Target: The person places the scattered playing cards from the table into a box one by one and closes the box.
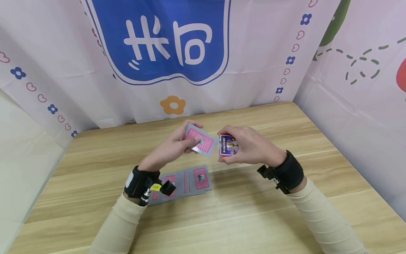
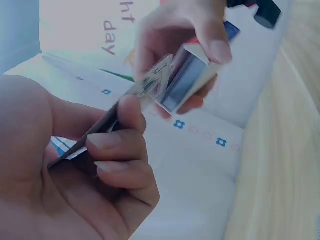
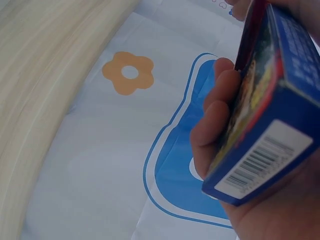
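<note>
My left hand (image 1: 179,141) grips a few playing cards (image 1: 204,143) with red-patterned backs, thumb on top and fingers curled beneath. In the left wrist view the cards (image 2: 155,82) reach toward the mouth of a card box (image 2: 185,82). My right hand (image 1: 252,144) holds this blue and red card box (image 1: 226,145) between thumb and fingers. The box's open end faces the cards; whether they touch it I cannot tell. A barcode on the blue box (image 3: 257,160) shows in the right wrist view. On the table below, a spread row of cards (image 1: 200,178) lies face down, partly hidden by my left wrist.
The wooden table (image 1: 253,218) runs back to a printed cloth (image 1: 247,88) hanging behind it. Another cloth (image 1: 355,95) hangs along the right side, and a pale wall (image 1: 28,141) stands at the left. Each wrist wears a black strap (image 1: 290,173) with a small camera.
</note>
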### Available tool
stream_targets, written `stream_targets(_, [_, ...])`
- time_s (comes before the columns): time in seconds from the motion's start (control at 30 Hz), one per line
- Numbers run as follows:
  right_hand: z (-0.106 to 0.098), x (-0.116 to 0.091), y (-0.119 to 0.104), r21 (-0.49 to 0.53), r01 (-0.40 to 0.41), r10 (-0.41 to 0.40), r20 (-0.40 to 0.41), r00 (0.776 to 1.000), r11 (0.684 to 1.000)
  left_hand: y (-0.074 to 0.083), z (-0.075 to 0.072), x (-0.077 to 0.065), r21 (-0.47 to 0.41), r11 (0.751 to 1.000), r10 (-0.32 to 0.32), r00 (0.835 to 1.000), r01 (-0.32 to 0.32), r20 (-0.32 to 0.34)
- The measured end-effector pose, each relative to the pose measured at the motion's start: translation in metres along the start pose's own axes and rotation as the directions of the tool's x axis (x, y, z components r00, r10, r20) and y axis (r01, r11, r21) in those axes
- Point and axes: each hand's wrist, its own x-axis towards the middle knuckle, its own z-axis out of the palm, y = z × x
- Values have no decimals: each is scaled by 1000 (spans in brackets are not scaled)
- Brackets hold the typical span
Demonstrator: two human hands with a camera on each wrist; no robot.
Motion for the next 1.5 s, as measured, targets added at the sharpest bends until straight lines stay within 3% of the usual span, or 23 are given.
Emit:
stream_targets(0.23, [0,0,-1,1,6,-6,-3,1000,1000,8,7,-1,-28,1000,1,999,-3,-48])
stream_targets(0.4, [0,0,-1,2,0,0,-8,1000,1000,11,18,0,-42,999,-24,991,19,-131])
stream_targets(0.57, [1,-1,0,-1,-3,2,-50,999,1000,11,35,0,-28,1000,-2,981,-4,-195])
stream_targets(0.63, [1,0,-1,-5,11,-12,-67,998,1000,10,43,1,-15,1000,6,982,-9,-187])
stream_targets(0.8, [2,0,-1,-9,51,-52,-71,996,999,9,56,2,61,998,-10,996,16,-92])
stream_targets(1.0, [-2,0,-1,-10,30,-30,-86,996,1000,12,43,-2,25,999,-29,986,34,-165])
stream_targets(1.17, [-2,0,-4,6,45,-45,-67,997,999,8,40,-2,118,993,9,995,4,-104])
stream_targets(1.3, [0,-1,-7,4,63,-62,-49,997,998,4,44,1,173,984,-23,997,36,-80])
stream_targets(1.5, [1,-1,-9,-1,61,-61,-39,997,998,0,46,4,178,981,-57,995,70,-76])
